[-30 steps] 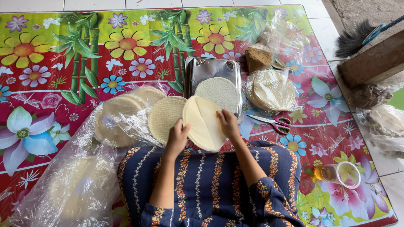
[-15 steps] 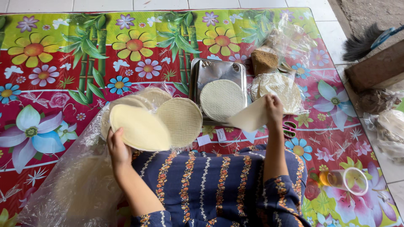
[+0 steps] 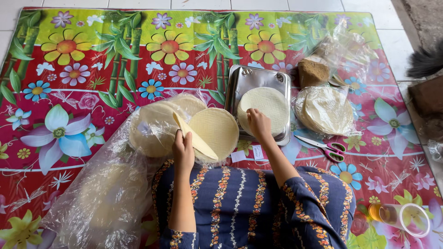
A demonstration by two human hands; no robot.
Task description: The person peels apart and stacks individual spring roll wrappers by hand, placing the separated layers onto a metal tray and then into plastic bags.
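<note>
A person in a dark blue dress with floral stripes sits on a bright flowered mat (image 3: pixel 92 60), seen from above, both bare hands at work among thin, pale round wrappers. The left hand (image 3: pixel 183 151) pinches one wrapper (image 3: pixel 196 137) between thumb and fingers, lifting it on edge so that it tilts up and away from the stack (image 3: pixel 184 122) lying just beyond the hand. That stack fans out in overlapping rounds on top of a crumpled clear plastic bag (image 3: pixel 97 193), which trails back along the outer side of the left forearm.

The right hand (image 3: pixel 258 124) rests with fingers curled loosely together, fingertips down on the near edge of a single round wrapper (image 3: pixel 265 107) that lies flat on a square metal tray (image 3: pixel 240 83). The tray sits just ahead of the right hand and touches the edge of the fanned stack on the left hand's side.

Further out past the right hand, a second pile of rounds (image 3: pixel 325 109) sits wrapped in clear plastic, and beyond it a brown block (image 3: pixel 313 71) lies in another clear bag. Scissors (image 3: pixel 323 147) with dark red handles lie on the mat just outside the right forearm. Two small white paper slips (image 3: pixel 247 154) lie between the two wrists, near the tray's front edge. Near the right elbow, a clear plastic cup (image 3: pixel 401 217) lies on its side.
</note>
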